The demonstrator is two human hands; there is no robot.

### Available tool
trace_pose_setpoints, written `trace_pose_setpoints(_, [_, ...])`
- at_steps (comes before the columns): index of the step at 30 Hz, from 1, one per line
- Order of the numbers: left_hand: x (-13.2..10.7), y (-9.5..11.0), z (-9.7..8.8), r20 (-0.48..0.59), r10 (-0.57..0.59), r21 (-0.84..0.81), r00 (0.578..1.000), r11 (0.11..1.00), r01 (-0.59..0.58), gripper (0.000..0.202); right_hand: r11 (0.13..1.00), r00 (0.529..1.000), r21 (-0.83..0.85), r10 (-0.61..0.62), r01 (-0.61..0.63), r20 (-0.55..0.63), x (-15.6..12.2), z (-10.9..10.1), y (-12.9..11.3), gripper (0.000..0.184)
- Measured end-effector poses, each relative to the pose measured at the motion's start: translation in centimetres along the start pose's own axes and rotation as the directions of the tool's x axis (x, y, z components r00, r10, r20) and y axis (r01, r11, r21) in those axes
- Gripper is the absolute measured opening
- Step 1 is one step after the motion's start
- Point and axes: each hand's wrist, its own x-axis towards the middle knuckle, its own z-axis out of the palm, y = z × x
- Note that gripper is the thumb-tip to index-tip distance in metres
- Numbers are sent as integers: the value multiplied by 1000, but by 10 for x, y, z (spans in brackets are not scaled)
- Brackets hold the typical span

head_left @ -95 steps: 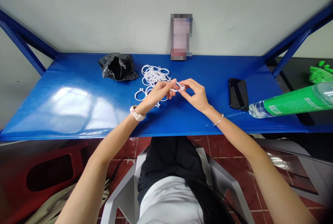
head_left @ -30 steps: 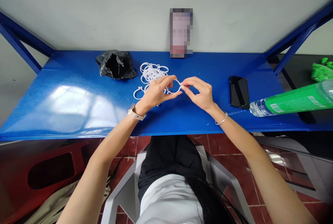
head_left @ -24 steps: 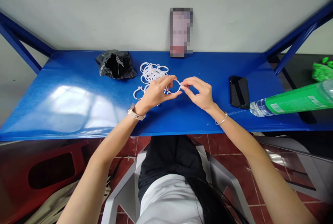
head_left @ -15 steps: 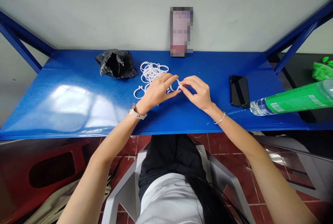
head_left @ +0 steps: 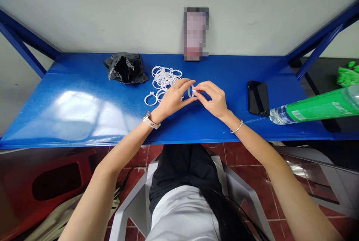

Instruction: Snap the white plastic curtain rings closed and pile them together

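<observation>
Over the blue tabletop, a white plastic ring (head_left: 189, 91) with a small tab is held between my two hands. The thumb and index finger of my right hand (head_left: 213, 98) pinch its tab on the right side. My left hand (head_left: 177, 95) curves around the ring from the left, fingertips at its upper side and thumb at its lower side. Just behind and left of my left hand lies a pile of similar white rings (head_left: 163, 78), partly hidden by that hand. A single ring (head_left: 150, 99) rests at the pile's near left.
A crumpled black plastic bag (head_left: 126, 68) stands open at the back left of the blue table (head_left: 84, 84). An upright blurred-out device (head_left: 195, 33) leans on the wall. To the right are a black phone (head_left: 258, 98) and a lying green-labelled bottle (head_left: 316, 105).
My left hand has shifted slightly right, closer to my right hand. The held ring has turned and now looks narrower. The pile has not moved.
</observation>
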Motion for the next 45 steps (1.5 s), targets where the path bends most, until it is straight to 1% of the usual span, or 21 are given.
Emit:
trace_pose_setpoints(2, [1, 0, -1, -31, 26, 18, 999, 1000, -26, 47, 1000, 999, 5, -20, 20, -25, 0, 0, 0, 16])
trace_pose_setpoints(5, [2, 1, -4, -70, 76, 39, 995, 997, -73, 38, 1000, 999, -3, -21, 21, -34, 0, 0, 0, 14])
trace_pose_setpoints(8, [2, 3, -6, -91, 133, 46, 987, 991, -129, 29, 1000, 1000, -14, -8, 7, -24, 0, -1, -1, 14])
trace_pose_setpoints(12, [3, 3, -5, -108, 171, 51, 979, 985, -167, 26, 999, 998, 14, -51, 52, -48, 0, -1, -3, 10])
trace_pose_setpoints(15, [3, 4, -6, -100, 162, 49, 982, 986, -158, 26, 998, 997, 13, -63, 64, -53, -1, -2, -3, 9])
trace_pose_setpoints(18, [4, 5, -7, -84, 143, 39, 986, 989, -140, 27, 999, 998, 26, -38, 39, -44, -1, -2, -3, 9])
trace_pose_setpoints(21, [4, 7, -9, -80, 100, 6, 992, 995, -100, 33, 999, 999, 34, -13, 15, -51, -1, -3, -4, 9])
trace_pose_setpoints(24, [3, 7, -9, -75, 59, -43, 995, 997, -62, 37, 999, 997, 30, -31, 33, -66, -1, -3, -4, 7])
trace_pose_setpoints(28, [2, 7, -9, -25, 38, -77, 999, 996, -39, 37, 998, 997, 40, -37, 40, -69, -2, -3, -5, 8])
trace_pose_setpoints(32, [2, 7, -9, -20, 26, -88, 999, 996, -27, 36, 998, 998, 65, -19, 23, -54, -2, -3, -5, 9])
trace_pose_setpoints(36, [3, 9, -9, -30, 29, -112, 999, 993, -32, 34, 999, 999, 30, -15, 16, -39, -2, -3, -5, 12])
trace_pose_setpoints(41, [3, 9, -8, -72, 73, -128, 995, 988, -82, 31, 999, 998, 6, -39, 39, -50, -1, -4, -7, 11])
trace_pose_setpoints(45, [3, 9, -9, -68, 80, -124, 994, 988, -88, 30, 1000, 999, -10, -29, 28, -37, -1, -4, -7, 11])
